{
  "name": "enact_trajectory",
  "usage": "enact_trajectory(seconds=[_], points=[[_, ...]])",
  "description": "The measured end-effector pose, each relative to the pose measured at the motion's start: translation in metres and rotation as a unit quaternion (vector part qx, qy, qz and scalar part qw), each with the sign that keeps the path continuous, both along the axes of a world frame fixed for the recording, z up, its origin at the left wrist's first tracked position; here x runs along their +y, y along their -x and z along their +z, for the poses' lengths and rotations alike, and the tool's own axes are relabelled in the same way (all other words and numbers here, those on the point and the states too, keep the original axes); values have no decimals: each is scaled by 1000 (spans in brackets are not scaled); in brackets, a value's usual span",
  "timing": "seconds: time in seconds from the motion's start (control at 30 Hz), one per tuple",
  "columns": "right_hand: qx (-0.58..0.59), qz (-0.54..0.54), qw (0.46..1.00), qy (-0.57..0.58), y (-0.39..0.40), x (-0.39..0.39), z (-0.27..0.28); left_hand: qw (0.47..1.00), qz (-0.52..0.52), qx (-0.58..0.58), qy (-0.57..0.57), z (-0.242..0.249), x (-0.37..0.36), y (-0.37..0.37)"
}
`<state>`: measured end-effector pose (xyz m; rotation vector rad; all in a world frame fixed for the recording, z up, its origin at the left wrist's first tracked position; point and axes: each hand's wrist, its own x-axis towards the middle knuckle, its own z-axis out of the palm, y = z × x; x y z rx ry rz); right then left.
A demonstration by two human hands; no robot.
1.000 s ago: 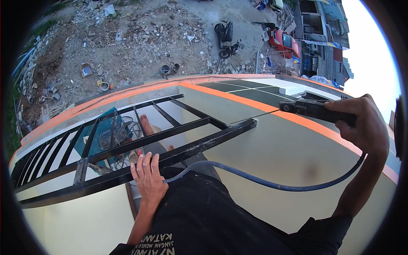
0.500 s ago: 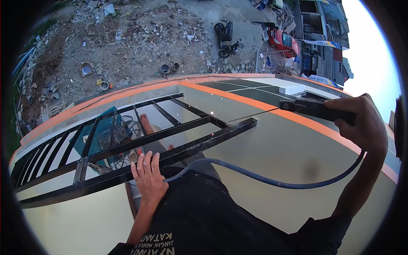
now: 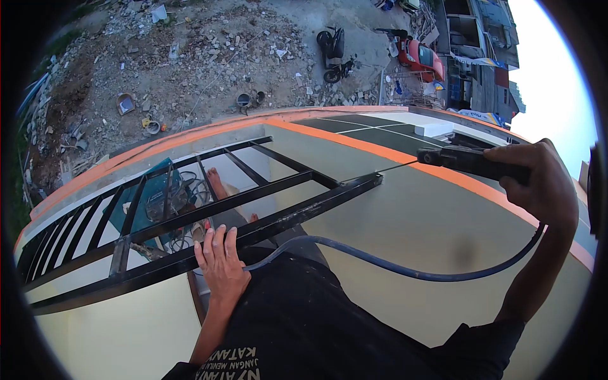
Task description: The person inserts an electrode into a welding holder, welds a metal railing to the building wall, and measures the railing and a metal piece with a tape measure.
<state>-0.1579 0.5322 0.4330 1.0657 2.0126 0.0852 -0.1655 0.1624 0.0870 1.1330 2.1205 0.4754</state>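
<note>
My right hand (image 3: 538,180) is closed round the black handle of a welding electrode holder (image 3: 465,161). From its jaws a thin electrode (image 3: 399,166) points left toward the end of a black metal railing frame (image 3: 297,216). A dark cable (image 3: 405,273) hangs in a curve from beneath my right wrist and runs back to my left hand (image 3: 220,256). That hand has its fingers bent over the frame's near bar, its thumb out of sight.
Past the frame lies an orange-edged ledge (image 3: 354,147). Behind the bars are a bare foot (image 3: 216,185), a green board (image 3: 136,212) and tangled cables (image 3: 183,190). Far below are rubble (image 3: 209,50), a motorbike (image 3: 335,54) and a red car (image 3: 421,58).
The sparks scattered around the frame's joint are gone. Both hands keep nearly the same places, and the view has shifted only slightly.
</note>
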Motion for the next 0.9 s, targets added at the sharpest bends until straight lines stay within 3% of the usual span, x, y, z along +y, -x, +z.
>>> enact_trajectory(seconds=[0.9], points=[[17, 29, 999, -10, -7, -1, 3, 1000, 1, 3, -1, 0, -1, -1]])
